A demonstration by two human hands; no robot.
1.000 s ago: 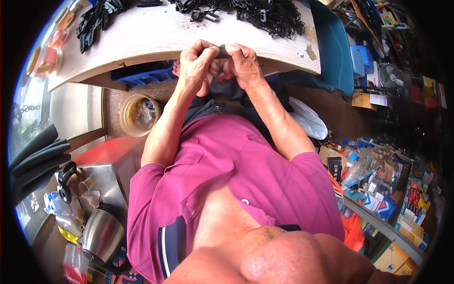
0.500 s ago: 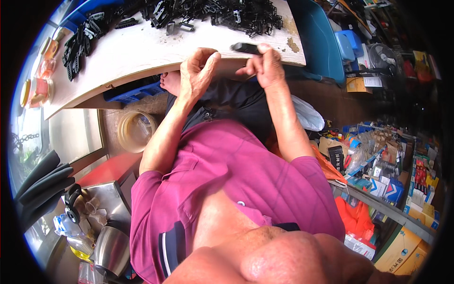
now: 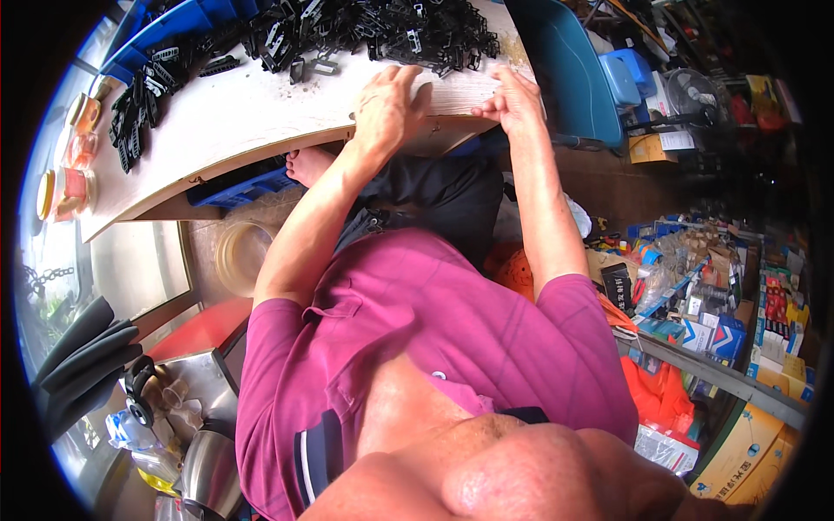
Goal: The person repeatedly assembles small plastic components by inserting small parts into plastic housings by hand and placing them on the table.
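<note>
My left hand (image 3: 387,111) is over the near edge of the white table, its fingers stretched toward the pile of black plastic parts (image 3: 382,33). The fingers look spread, and no part shows in them. Farther right, my right hand (image 3: 518,104) is held above the table's right corner. Its fingers are bent but apart, with nothing visible between them. Several slotted black strips (image 3: 139,108) lie in a separate group at the table's left.
A blue crate (image 3: 182,36) stands at the back left, and jars (image 3: 71,193) line the left edge. Right of the table is a teal bin (image 3: 565,74). Beneath the table, a round bucket (image 3: 243,258) stands near my foot (image 3: 306,165).
My left hand has moved forward and right toward the pile. My right hand has shifted right, and the black part it held is no longer visible. The view has shifted slightly.
</note>
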